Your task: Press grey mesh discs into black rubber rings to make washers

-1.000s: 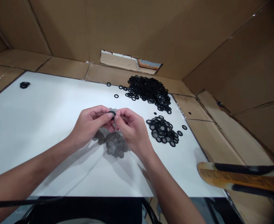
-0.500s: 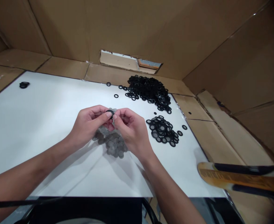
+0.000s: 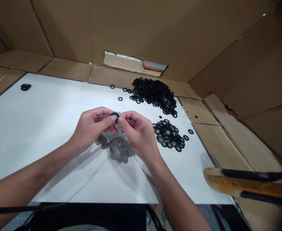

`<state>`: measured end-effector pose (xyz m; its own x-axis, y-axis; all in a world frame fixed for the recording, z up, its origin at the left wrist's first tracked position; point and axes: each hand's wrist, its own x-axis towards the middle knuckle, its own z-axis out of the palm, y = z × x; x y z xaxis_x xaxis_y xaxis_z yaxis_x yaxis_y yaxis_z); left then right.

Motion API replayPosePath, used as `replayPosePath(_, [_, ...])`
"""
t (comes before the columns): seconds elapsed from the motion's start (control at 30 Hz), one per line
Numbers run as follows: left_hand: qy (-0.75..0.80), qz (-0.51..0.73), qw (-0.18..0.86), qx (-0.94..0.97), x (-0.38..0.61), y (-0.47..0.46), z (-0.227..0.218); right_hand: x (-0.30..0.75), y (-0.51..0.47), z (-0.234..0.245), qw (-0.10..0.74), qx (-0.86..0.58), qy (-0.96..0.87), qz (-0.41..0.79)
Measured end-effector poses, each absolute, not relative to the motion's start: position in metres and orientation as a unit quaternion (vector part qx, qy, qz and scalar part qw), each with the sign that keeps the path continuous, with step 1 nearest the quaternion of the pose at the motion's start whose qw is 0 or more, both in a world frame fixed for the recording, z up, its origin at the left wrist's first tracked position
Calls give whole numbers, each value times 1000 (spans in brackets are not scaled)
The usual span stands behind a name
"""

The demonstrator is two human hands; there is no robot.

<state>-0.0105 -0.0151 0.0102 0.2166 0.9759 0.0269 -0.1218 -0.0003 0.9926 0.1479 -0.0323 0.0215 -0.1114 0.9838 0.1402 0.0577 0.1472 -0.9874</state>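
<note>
Between my left hand [image 3: 91, 128] and my right hand [image 3: 139, 134] is a black rubber ring [image 3: 114, 116], held up above the white table [image 3: 35, 128]. My left thumb and fingers grip it, and my right fingertips press against its edge. A grey mesh disc [image 3: 117, 113] shows partly behind it. Under my hands lies a pile of grey mesh discs [image 3: 118, 150]. To the right are black rings with grey mesh centres [image 3: 168, 136], and beyond them a large heap of plain black rings [image 3: 154, 93].
Several loose black rings [image 3: 120, 98] lie near the heap, and a small black cluster [image 3: 25, 87] sits at the far left. Cardboard walls [image 3: 131, 29] surround the table. A yellow and black striped object [image 3: 248, 184] sticks in at lower right.
My hands have shifted only slightly, with my right hand a little further right. The ring stays between my fingers, and the view has moved a little.
</note>
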Motion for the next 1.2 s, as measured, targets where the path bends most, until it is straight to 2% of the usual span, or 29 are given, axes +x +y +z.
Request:
replayPosePath(0.47, [373, 464, 629, 500, -9, -16, 10, 151, -30, 22, 482, -419, -569, 518])
replayPosePath(1.07, [422, 456, 603, 500, -8, -16, 9, 151, -28, 20, 471, -463, -574, 485])
replayPosePath(1.2, [426, 430, 618, 501, -3, -18, 9, 161, -27, 22, 446, -485, -585, 474])
